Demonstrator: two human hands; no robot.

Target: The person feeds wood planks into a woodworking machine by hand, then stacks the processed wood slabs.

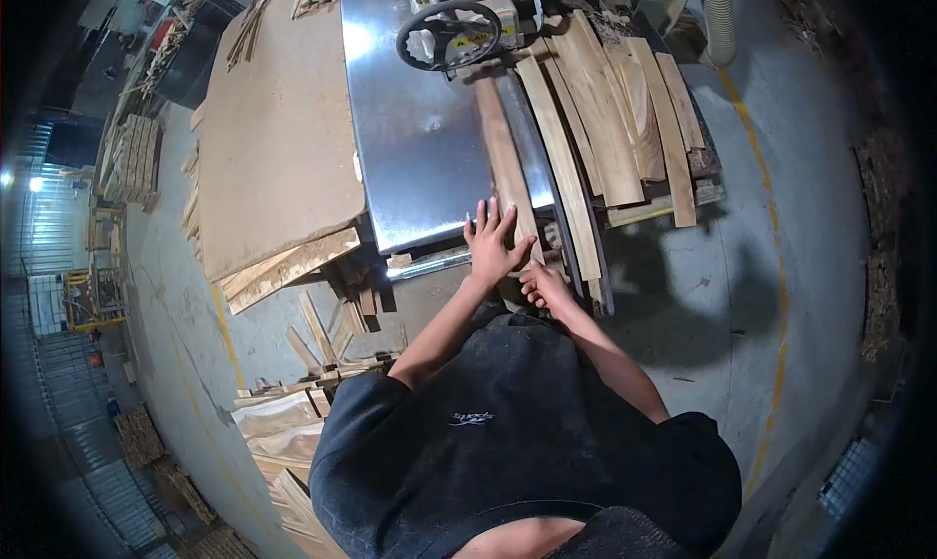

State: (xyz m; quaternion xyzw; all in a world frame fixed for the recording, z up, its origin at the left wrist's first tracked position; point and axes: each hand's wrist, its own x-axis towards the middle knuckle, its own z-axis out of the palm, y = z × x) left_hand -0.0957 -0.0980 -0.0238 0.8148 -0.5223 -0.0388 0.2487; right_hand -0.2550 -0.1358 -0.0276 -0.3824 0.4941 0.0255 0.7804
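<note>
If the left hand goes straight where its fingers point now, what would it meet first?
Passing along the long board, the left hand would probably first meet the machine with the black handwheel, though depth is unclear.

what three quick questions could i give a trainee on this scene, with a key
1. Which hand is nearer the handwheel: the left hand or the right hand?
2. Which lies left of the metal table?
a) a hose
b) a broad tan panel
c) a bucket
3. True or false: a narrow board lies on the metal table, with its far end toward the handwheel.

Key: 1 left hand; 2 b; 3 true
</note>
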